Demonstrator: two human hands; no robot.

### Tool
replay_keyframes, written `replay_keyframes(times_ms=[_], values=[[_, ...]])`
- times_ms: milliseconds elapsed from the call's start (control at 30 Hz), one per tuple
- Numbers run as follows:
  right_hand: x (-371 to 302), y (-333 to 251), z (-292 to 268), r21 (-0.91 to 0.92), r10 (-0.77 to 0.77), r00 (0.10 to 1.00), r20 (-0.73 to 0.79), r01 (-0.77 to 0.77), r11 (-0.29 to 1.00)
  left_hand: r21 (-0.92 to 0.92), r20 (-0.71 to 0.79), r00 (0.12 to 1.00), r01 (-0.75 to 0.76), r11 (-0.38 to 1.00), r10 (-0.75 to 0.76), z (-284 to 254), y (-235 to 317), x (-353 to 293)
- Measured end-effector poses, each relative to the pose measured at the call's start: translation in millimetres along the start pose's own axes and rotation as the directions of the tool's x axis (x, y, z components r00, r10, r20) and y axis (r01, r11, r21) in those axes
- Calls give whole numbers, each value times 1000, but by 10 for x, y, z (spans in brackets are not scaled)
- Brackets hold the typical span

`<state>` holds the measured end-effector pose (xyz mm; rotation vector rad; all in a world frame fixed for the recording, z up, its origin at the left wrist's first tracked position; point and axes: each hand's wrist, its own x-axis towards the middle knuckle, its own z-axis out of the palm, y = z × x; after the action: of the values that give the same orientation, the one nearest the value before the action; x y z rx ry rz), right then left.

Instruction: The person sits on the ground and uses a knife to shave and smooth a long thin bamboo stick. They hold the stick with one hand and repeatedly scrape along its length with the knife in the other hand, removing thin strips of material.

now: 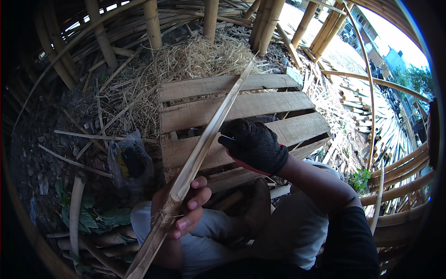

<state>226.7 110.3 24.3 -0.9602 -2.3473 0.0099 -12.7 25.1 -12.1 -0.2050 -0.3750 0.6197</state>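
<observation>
A long split bamboo piece slants from the lower left up across a slatted wooden pallet. My bare left hand is wrapped round its lower part, close to a rough node; the fingers show on its right side. My right hand, in a black dotted glove with red at the cuff, is a closed fist over the pallet, just right of the bamboo. A thin pale edge sticks out by the gloved fingers; the rest of what they hold is hidden. The fist appears apart from the bamboo.
Dry shavings heap behind the pallet. A clear plastic bag with something yellow and black inside lies to the left, among loose sticks. Bamboo posts stand at the back; cut bamboo poles lie outside to the right.
</observation>
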Motion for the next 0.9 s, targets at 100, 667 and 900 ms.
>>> replay_keyframes(times_ms=[100,667,900], values=[[-18,97,16,777,537,736,412,-592,215,-57,88,996,38,998,-33,45,32,-4],[-51,449,211,695,716,657,236,-629,347,174,-72,994,-68,982,82,117,65,-51],[-34,434,237,339,562,790,246,-613,714,-4,29,997,-77,997,77,152,60,-79]])
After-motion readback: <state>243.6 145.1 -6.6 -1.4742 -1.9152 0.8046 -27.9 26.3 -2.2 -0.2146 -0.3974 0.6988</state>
